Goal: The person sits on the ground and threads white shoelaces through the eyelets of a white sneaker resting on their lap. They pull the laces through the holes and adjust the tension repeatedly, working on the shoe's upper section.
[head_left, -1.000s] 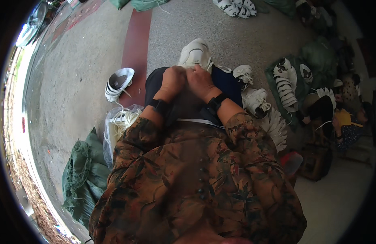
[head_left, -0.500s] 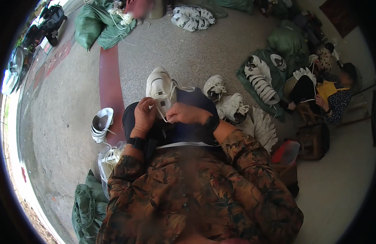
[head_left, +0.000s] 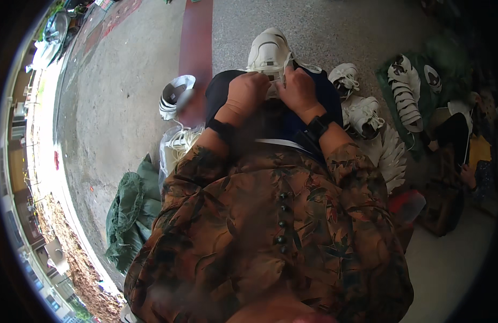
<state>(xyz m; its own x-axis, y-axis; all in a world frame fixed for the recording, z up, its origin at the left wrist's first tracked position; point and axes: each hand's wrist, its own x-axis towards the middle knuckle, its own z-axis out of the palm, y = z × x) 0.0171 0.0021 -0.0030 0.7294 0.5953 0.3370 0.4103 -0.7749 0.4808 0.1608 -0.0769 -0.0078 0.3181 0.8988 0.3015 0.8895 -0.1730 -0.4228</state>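
A white lace-up sneaker (head_left: 267, 49) rests on my lap, its toe pointing away from me. My left hand (head_left: 249, 91) is closed at the left side of its tongue, with the fingers curled on the shoelace (head_left: 271, 69). On the other side, my right hand (head_left: 298, 91) pinches the lace between thumb and fingers. The hands are a short gap apart, and their fingertips partly hide the eyelets and the rear of the shoe. A loop of lace lies to the right, beyond my right hand.
Nested white shoe uppers (head_left: 176, 97) stand at my left, above a clear bag of white laces (head_left: 181, 141) and a green sack (head_left: 133, 210). At my right lie laced sneakers (head_left: 364, 116) and a stack of uppers (head_left: 405, 94). Another person (head_left: 477, 156) sits at the far right.
My view has swung, so the scene sits further right and lower at the sides, while the shoe appears higher. Both hands stay at the laces; my left hand has turned its back upward.
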